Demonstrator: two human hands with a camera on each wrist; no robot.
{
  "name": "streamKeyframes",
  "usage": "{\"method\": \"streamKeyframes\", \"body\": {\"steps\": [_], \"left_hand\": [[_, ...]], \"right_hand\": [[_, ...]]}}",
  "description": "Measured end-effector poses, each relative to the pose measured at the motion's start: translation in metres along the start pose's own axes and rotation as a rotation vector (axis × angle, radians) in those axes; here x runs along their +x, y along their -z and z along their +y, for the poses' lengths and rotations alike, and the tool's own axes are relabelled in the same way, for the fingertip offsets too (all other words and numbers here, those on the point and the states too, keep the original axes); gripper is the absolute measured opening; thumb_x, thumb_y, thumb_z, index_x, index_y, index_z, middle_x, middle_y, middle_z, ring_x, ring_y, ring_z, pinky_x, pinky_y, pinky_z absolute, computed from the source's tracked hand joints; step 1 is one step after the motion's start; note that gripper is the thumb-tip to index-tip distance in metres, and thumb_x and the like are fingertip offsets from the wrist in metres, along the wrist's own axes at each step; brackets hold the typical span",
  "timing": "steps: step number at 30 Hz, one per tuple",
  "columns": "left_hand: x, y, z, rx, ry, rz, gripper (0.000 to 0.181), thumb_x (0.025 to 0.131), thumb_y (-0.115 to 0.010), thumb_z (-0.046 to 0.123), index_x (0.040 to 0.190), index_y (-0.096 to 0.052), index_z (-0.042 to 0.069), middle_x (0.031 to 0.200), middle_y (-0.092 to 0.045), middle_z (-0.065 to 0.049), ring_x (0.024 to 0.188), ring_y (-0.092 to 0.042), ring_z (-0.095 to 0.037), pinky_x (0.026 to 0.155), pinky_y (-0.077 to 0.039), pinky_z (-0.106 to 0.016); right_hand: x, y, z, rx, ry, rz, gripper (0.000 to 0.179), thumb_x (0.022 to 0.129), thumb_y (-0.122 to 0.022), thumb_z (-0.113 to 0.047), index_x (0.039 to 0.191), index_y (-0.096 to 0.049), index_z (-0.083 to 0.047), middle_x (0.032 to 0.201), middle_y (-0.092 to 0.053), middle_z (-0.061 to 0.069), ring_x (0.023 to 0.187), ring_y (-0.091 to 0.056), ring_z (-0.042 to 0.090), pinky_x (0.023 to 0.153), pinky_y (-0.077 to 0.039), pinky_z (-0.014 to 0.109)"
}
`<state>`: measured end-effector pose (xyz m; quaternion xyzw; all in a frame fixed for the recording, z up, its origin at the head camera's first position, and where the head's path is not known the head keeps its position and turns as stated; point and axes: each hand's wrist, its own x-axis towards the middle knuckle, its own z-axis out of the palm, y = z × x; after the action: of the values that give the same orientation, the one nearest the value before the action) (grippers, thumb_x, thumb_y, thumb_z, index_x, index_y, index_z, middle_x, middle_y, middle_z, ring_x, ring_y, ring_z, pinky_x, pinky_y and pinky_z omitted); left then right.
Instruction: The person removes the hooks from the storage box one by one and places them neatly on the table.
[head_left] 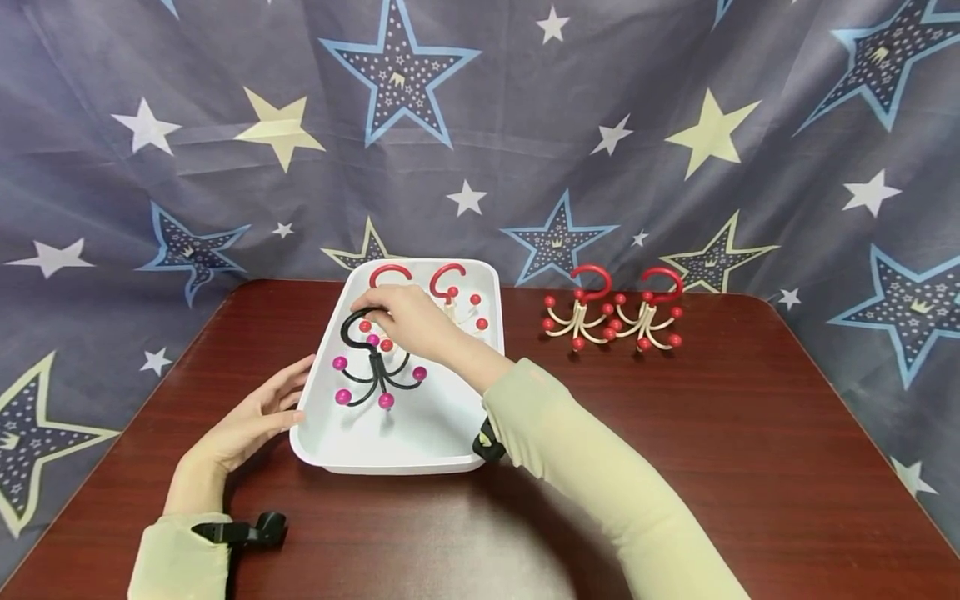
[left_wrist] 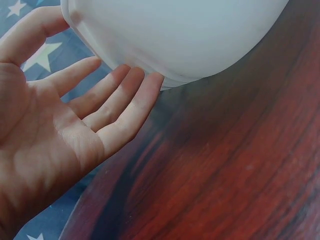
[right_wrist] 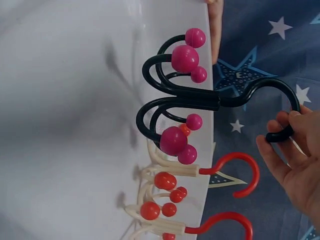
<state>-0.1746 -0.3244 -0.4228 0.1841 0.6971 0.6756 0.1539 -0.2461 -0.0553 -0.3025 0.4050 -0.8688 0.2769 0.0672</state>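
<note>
My right hand (head_left: pixel 416 321) pinches the curved hook of a black multi-arm hanger hook (head_left: pixel 377 363) with pink ball tips. This hanger hook is upright over the white tray (head_left: pixel 427 437), its arms spread downward; whether they touch the tray floor I cannot tell. In the right wrist view, thumb and fingers meet near the end of the hook. Against the tray's left side rests my left hand (head_left: pixel 243 423), its fingers loosely extended along the outer wall and the thumb at the rim. Two cream hanger hooks with red hooks and balls (right_wrist: pixel 175 170) stand in the tray's far part, partly hidden.
Two more cream-and-red hanger hooks (head_left: pixel 578 321) (head_left: pixel 647 323) stand side by side on the brown table (head_left: pixel 675 417), right of the tray. A star-patterned curtain (head_left: pixel 480 125) hangs behind the table's far edge.
</note>
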Motion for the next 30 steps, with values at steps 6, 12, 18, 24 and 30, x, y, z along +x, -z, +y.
{"method": "streamKeyframes", "body": {"steps": [6,12,18,24,30], "left_hand": [[0.000,-0.002,0.004,-0.002,-0.013,-0.009,0.070,0.088,-0.048,-0.006,0.146,-0.013,0.010,0.133,-0.038,0.002,0.114,-0.049,-0.006,0.085,-0.047,-0.025],[0.000,-0.001,0.004,-0.013,-0.026,-0.021,0.070,0.088,-0.047,-0.007,0.146,-0.012,0.008,0.134,-0.039,0.003,0.114,-0.049,-0.006,0.085,-0.047,-0.025],[-0.001,0.000,0.002,-0.017,-0.021,-0.017,0.071,0.087,-0.047,-0.008,0.146,-0.011,0.009,0.135,-0.037,0.002,0.114,-0.049,-0.005,0.085,-0.047,-0.025],[-0.001,-0.001,0.002,-0.008,0.001,0.000,0.072,0.087,-0.047,-0.007,0.146,-0.011,0.010,0.136,-0.036,0.000,0.114,-0.049,-0.004,0.084,-0.048,-0.025],[-0.001,-0.001,0.001,-0.008,-0.005,-0.009,0.071,0.087,-0.047,-0.009,0.146,-0.011,0.010,0.135,-0.036,0.000,0.113,-0.050,-0.005,0.084,-0.048,-0.026]], "right_hand": [[-0.009,0.016,0.006,0.080,0.002,0.057,0.022,0.089,-0.056,-0.010,0.108,-0.066,-0.013,0.107,-0.065,-0.002,0.102,-0.059,0.007,0.087,-0.040,0.013],[-0.020,0.032,0.019,0.141,-0.021,0.138,0.021,0.088,-0.057,-0.009,0.106,-0.067,-0.011,0.106,-0.066,-0.001,0.097,-0.060,0.007,0.084,-0.042,0.013],[-0.032,0.046,0.028,0.190,-0.050,0.204,0.020,0.089,-0.058,-0.010,0.105,-0.068,-0.011,0.106,-0.066,0.000,0.095,-0.059,0.006,0.081,-0.045,0.015],[-0.049,0.062,0.036,0.233,-0.044,0.292,0.021,0.087,-0.059,-0.009,0.105,-0.068,-0.012,0.100,-0.066,-0.001,0.086,-0.059,0.006,0.076,-0.048,0.017],[-0.071,0.079,0.049,0.207,-0.039,0.364,0.019,0.087,-0.060,-0.010,0.102,-0.069,-0.015,0.092,-0.066,-0.005,0.078,-0.057,0.005,0.070,-0.048,0.021]]}}
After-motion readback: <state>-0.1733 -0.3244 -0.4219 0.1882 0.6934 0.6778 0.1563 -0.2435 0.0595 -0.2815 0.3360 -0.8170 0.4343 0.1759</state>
